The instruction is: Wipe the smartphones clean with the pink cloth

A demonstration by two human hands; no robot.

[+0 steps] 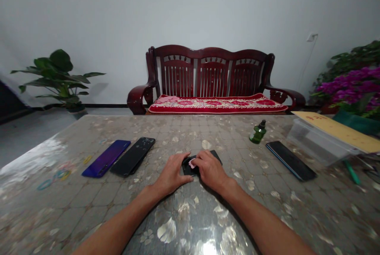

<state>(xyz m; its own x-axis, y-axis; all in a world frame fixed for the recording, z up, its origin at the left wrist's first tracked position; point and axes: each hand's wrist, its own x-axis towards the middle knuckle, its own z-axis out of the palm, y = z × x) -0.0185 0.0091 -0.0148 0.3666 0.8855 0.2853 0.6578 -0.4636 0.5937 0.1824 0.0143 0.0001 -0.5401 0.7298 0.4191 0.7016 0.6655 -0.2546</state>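
A black phone (215, 155) lies flat on the table (190, 207) straight ahead of me, mostly covered by my hands. My left hand (172, 174) rests on its left edge with the fingers curled against it. On top of the phone my right hand (210, 170) presses a small pink cloth (192, 163) with closed fingers. A small green bottle (258, 132) stands to the right, further back.
A blue phone (106, 158) and a black phone (132, 156) lie side by side at the left. Another dark phone (291, 160) lies at the right, near a clear plastic box (317, 143) with a yellow board on it. Coloured rubber bands (56, 176) sit at the far left. A wooden bench (213, 83) stands behind the table.
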